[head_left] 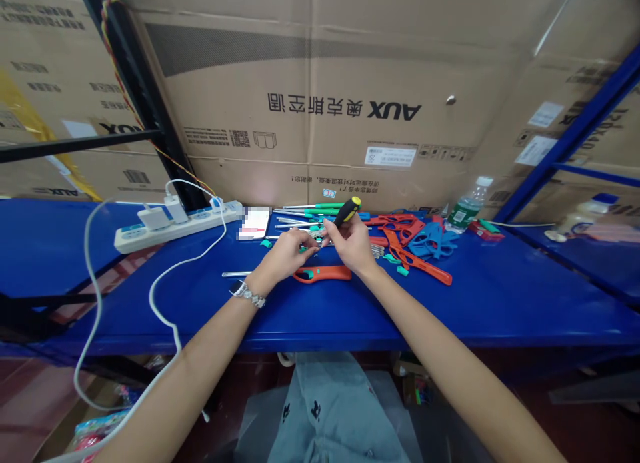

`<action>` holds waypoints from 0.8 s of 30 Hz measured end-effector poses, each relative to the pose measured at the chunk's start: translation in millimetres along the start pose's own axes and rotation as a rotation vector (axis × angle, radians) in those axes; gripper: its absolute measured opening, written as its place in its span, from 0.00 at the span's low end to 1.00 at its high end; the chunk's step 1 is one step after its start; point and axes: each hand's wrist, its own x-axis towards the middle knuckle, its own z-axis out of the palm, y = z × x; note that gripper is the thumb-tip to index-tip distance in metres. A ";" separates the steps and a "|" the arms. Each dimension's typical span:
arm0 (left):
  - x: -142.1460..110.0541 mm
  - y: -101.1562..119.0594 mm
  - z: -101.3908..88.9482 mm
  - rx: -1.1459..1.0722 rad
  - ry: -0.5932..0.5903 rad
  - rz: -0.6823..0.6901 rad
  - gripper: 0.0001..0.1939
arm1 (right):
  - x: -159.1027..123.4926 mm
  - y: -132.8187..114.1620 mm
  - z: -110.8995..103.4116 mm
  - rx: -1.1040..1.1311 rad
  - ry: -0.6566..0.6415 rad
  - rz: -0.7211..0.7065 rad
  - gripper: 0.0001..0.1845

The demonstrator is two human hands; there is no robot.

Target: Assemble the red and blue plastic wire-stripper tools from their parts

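Note:
My right hand [354, 242] is closed around a screwdriver [347, 210] with a black and yellow handle, which leans up to the right. My left hand [290, 252] is close beside it with fingers pinched; the small parts at its fingertips are partly hidden and I cannot name them. An orange long-nosed lighter [327, 274] lies on the blue table [320, 320] just below both hands, its metal tube pointing left under my left wrist. Behind the hands lie several green-handled lighters [325, 208] with metal tubes. Small green pieces [403, 271] lie right of my right hand.
Orange shell halves [423, 266] and blue shell halves [434, 240] are heaped at right, near a plastic bottle [467, 204]. A white power strip [175, 231] with plugs and a trailing white cable [155, 296] is at left. A large cardboard box [320, 70] stands behind the table.

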 end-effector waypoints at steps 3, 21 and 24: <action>0.1 5.5 3.4 -0.030 -0.013 -0.008 0.04 | 2.4 -1.9 -5.6 0.007 0.002 0.006 0.23; -7.4 29.9 6.0 0.130 -0.331 0.254 0.16 | -6.1 2.9 -53.6 0.052 0.139 0.147 0.30; -11.2 31.0 -1.2 0.110 -0.347 0.243 0.18 | -6.8 3.5 -51.1 0.049 0.129 0.152 0.30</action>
